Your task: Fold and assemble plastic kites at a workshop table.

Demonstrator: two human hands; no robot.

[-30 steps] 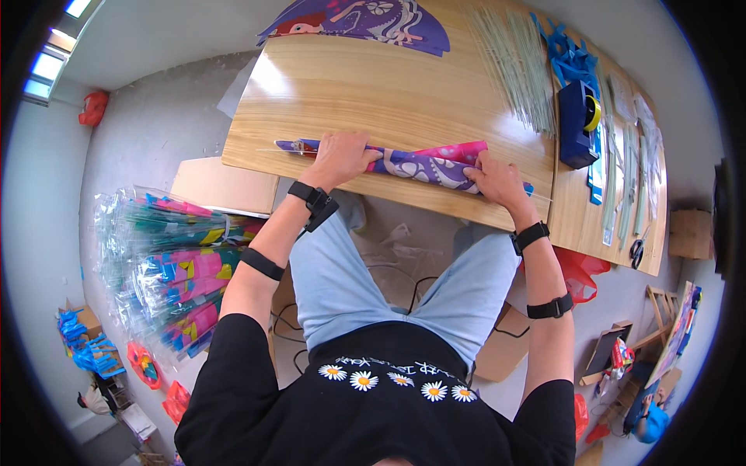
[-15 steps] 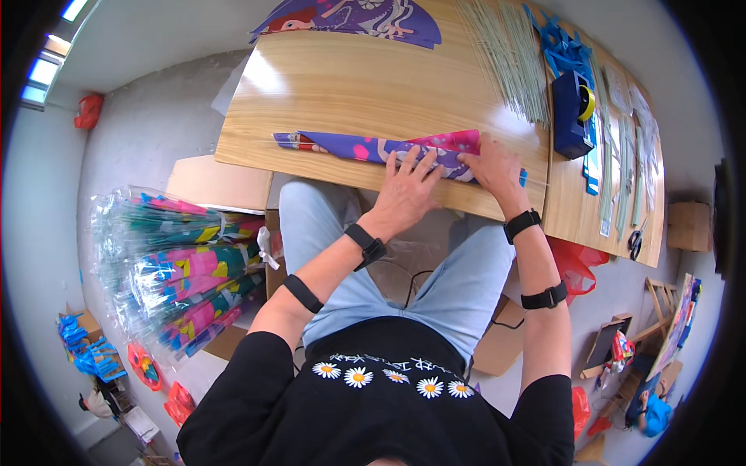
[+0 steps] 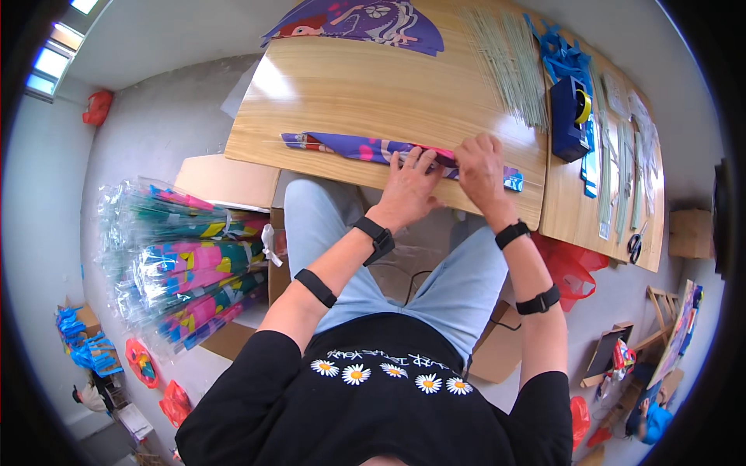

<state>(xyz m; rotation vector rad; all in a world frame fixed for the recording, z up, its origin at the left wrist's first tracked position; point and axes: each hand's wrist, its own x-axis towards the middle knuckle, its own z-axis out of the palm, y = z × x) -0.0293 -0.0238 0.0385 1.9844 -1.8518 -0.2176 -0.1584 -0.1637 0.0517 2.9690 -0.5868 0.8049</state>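
A purple kite (image 3: 353,146) with pink patches and a printed figure lies furled into a narrow roll along the near edge of the wooden table (image 3: 334,85). Thin rods poke out of its left end, and a blue tip shows at its right end. My left hand (image 3: 408,186) is closed over the middle of the roll, fingers across the top; its thumb is hardly visible. Just to the right, my right hand (image 3: 482,169) has its fingers curled in and pinches the pink edge of the fabric.
Flat purple kite sheets (image 3: 381,27) lie at the far edge. Thin rods (image 3: 509,70), a blue tape dispenser (image 3: 571,120) and scissors (image 3: 636,245) occupy the right side. Bagged kites (image 3: 194,264) stand left of my legs; a red bag (image 3: 571,268) hangs at the right.
My right hand has lifted slightly and curled its fingers, drawing the raised pink flap down and inward. The roll is narrower there. My left hand stays on it, fingers more bent.
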